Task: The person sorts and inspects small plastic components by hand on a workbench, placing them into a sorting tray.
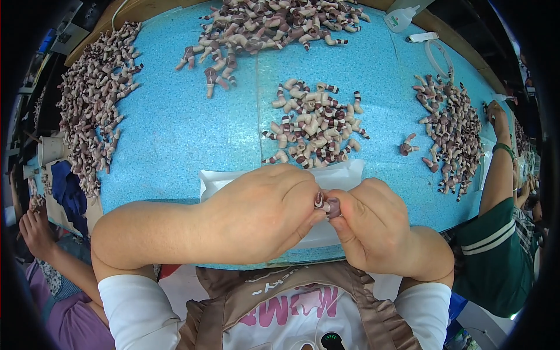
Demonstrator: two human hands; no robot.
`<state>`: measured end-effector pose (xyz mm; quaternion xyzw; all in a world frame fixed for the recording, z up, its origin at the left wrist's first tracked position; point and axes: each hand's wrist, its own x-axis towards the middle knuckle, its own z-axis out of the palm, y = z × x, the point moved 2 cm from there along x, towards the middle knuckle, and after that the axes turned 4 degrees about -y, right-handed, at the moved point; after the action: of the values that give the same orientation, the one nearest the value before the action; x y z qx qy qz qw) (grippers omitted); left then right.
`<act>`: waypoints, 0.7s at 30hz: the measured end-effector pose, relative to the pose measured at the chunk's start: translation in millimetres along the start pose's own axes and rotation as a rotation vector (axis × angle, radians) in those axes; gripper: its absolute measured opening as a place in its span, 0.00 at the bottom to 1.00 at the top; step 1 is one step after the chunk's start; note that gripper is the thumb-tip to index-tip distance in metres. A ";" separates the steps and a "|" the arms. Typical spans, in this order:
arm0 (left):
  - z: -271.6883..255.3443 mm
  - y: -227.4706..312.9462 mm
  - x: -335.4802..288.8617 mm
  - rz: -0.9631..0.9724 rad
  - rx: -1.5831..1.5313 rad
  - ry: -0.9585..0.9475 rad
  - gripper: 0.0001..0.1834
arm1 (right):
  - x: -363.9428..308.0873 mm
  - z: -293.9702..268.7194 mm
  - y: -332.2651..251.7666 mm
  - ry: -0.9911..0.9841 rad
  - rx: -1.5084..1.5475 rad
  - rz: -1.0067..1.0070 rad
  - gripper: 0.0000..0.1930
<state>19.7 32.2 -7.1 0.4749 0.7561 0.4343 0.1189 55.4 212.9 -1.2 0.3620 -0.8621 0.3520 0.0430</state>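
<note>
My left hand and my right hand meet over a white paper-like sheet or shallow tray at the table's near edge. Between thumb and fingers, the left pinches a small plastic limb piece, beige with a maroon end. A rounded mauve piece sits in the right hand's pinch, touching the limb piece. Whether the two are joined is hidden by my fingers. Just beyond my hands lies a pile of similar beige and maroon limb pieces.
More small mauve and beige parts lie in a far heap, a left heap and a right heap on the blue table. A white squeeze bottle stands far right. Other people's hands work at left and right.
</note>
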 end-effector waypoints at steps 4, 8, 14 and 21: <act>-2.4 -0.9 0.8 0.046 0.031 0.017 0.08 | 1.7 -2.7 1.8 -0.009 -0.011 -0.013 0.17; -8.2 -1.4 2.1 0.082 -0.066 0.042 0.08 | 11.5 -28.6 3.7 -0.025 0.062 0.012 0.16; -18.3 -4.1 5.7 -0.024 -0.184 -0.011 0.11 | -8.3 -62.7 46.2 0.066 -0.535 0.572 0.15; -52.9 -22.5 5.1 -0.300 0.033 0.268 0.16 | -4.0 -49.5 48.3 -0.120 -0.344 0.541 0.14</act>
<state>-28.1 3.8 8.2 0.2967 0.8344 0.4588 0.0728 17.7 270.5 6.7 0.1273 -0.9749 0.1779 -0.0422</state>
